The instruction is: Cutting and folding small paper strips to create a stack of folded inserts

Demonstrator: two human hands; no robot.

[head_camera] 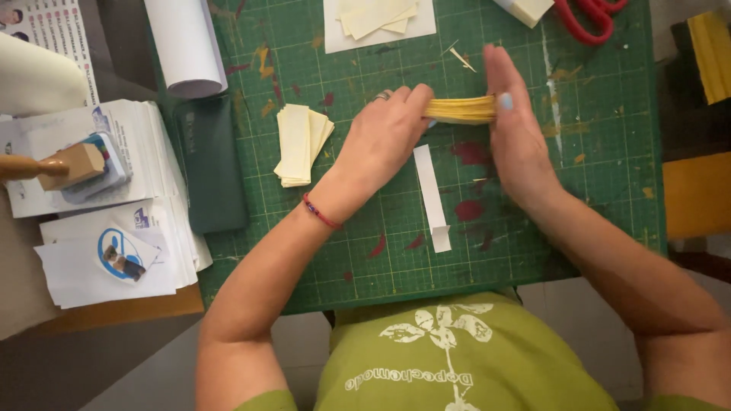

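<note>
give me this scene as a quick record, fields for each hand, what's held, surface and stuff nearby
left hand: grips one end of a stack of yellow paper strips
right hand: flat palm pressed against the other end of the stack
surface: green cutting mat with paint stains
on mat: white paper strip, pile of cream cards, red scissors at the top edge
off mat, left side: paper roll, wooden-handled stamp on stacks of printed sheets

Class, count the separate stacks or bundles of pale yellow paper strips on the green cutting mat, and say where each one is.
3: one bundle held between the left hand and right hand; one stack left of the hands; one pile on white paper at the top edge, partly cropped.
</note>
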